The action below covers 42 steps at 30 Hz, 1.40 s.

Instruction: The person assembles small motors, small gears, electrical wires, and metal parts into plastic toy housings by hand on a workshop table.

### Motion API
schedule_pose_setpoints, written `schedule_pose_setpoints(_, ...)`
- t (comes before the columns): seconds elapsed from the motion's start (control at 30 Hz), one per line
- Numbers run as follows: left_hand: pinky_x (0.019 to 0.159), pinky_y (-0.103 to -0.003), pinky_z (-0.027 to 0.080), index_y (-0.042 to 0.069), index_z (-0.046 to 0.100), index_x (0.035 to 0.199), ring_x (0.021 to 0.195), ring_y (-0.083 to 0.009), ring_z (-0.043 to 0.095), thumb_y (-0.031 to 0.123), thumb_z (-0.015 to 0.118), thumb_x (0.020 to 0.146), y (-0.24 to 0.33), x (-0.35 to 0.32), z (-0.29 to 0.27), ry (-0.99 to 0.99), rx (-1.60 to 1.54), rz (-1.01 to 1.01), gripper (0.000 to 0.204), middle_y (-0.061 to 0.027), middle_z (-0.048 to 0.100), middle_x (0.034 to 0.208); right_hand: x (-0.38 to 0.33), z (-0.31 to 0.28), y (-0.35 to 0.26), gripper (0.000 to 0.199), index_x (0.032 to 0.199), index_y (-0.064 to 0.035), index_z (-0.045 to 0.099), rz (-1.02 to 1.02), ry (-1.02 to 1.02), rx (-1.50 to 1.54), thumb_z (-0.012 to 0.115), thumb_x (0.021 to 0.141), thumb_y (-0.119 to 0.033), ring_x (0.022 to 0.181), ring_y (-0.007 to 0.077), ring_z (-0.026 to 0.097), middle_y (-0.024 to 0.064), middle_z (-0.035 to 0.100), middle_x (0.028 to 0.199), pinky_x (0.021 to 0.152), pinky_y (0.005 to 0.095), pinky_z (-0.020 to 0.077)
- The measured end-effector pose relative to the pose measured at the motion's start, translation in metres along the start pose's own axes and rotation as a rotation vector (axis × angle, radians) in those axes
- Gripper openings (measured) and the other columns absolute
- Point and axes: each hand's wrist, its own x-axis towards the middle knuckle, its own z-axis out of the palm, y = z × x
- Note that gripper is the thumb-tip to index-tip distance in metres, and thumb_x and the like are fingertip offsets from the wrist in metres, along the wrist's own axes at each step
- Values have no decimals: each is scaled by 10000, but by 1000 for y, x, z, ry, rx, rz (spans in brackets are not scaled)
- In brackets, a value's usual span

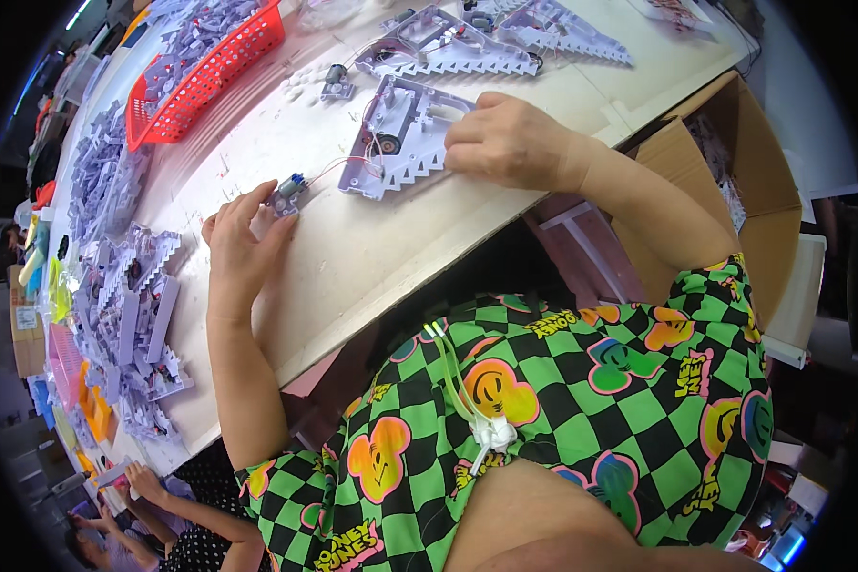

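Observation:
My left hand (241, 238) pinches a small motor unit (288, 194) between thumb and fingers, just above the tabletop. Thin red and white wires (329, 172) run from it to a pale lavender plastic housing (412, 143) with a saw-toothed edge. Inside that housing sits a round dark part (387, 144). Curled fingers of my right hand (515, 143) grip the housing's right end; the fingertips are partly hidden. Another small motor unit (336, 82) stands on the table beyond the housing.
Similar toothed housings (448, 43) lie at the far side of the white table (353, 276). A red basket (210, 81) of plastic parts and heaped parts (129, 324) fill the left. An open cardboard box (763, 181) stands at right. Another person's hand (145, 483) works at lower left.

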Motion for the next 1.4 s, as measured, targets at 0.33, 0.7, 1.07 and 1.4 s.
schedule_pose_setpoints(0.33, 976, -383, 313, 121, 636, 1179, 961, -216, 580, 274, 732, 770, -2, 2, -18, -153, 68, -36, 447, -57, 673, 1072, 3, 6, 68, 233, 988, -84, 646, 532, 122, -86, 674, 825, -247, 904, 266, 609, 86, 628, 942, 807, 385, 477)
schedule_pose_setpoints(0.7, 874, -411, 421, 98, 643, 1146, 995, -291, 595, 208, 691, 820, -4, 71, 16, 59, 62, 250, 347, -114, 650, 1077, -22, 6, 86, 338, 1052, -37, 633, 693, -86, 22, 704, 753, -179, 1029, 295, 577, 106, 593, 1100, 900, 388, 460)
schedule_pose_setpoints(1.07, 896, -433, 387, 107, 640, 1156, 1039, -291, 571, 286, 713, 794, 20, 134, 62, 52, 77, 303, 410, -110, 642, 1044, -18, -2, 57, 295, 967, -15, 600, 643, -2, 83, 697, 723, -149, 972, 293, 584, 107, 583, 1034, 856, 375, 473)
schedule_pose_setpoints(1.4, 906, -445, 349, 161, 619, 1176, 1090, -274, 552, 252, 729, 772, 25, 89, 51, -52, 99, 281, 428, -76, 622, 1113, -27, -4, 35, 291, 960, -6, 576, 642, -9, 232, 689, 719, -125, 979, 290, 558, 109, 574, 1027, 846, 354, 468)
